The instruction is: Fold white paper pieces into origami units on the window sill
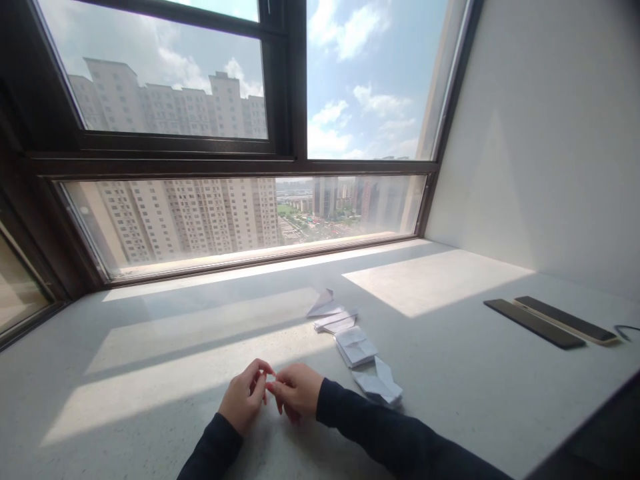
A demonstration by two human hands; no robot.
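A small pale piece (271, 378) appears to be held between the fingertips, low in the view and just above the sill (165, 413); it is mostly hidden, so its shape and material cannot be told. It is met from one side by the left hand (243, 398), its thumb and fingers curled, and from the other by the right hand (300, 389), its fingers bent in. Whether the piece is gripped by both hands or by one cannot be told. The step in hand is judged to be close fingertip work, for which a light pinch and small, steady finger movements are called for.

Beyond the right sleeve (370, 420), folded papers (356, 347) are laid in a loose, slanting row towards the window (350, 207). Farther right, two dark strips (534, 324) (565, 320) are set side by side, with a cable (627, 328) seen near one end.
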